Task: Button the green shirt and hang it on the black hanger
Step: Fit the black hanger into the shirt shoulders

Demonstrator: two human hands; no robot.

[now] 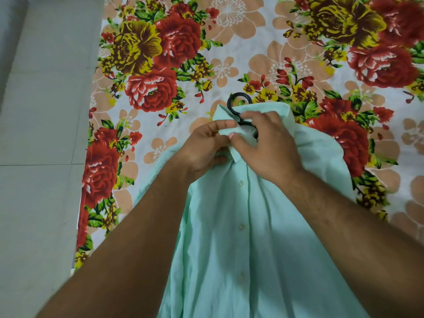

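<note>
A shirt (252, 226) lies front up on a sheet (229, 53), its collar (223, 115) at the far end and its body running back toward the person. A hanger (229, 106) sits inside the neck, its hook sticking out beyond the collar onto the sheet. The left hand (204, 148) and right hand (268, 143) meet side by side at the collar, both pinching it. A row of buttons (241, 226) runs down the middle, between the forearms. The floor (41, 157) lies left of the sheet.

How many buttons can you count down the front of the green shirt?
3, in a line down the green shirt: top button below the left hand and right hand, middle button further down, bottom button nearest the camera. More may hide under the hands.
</note>
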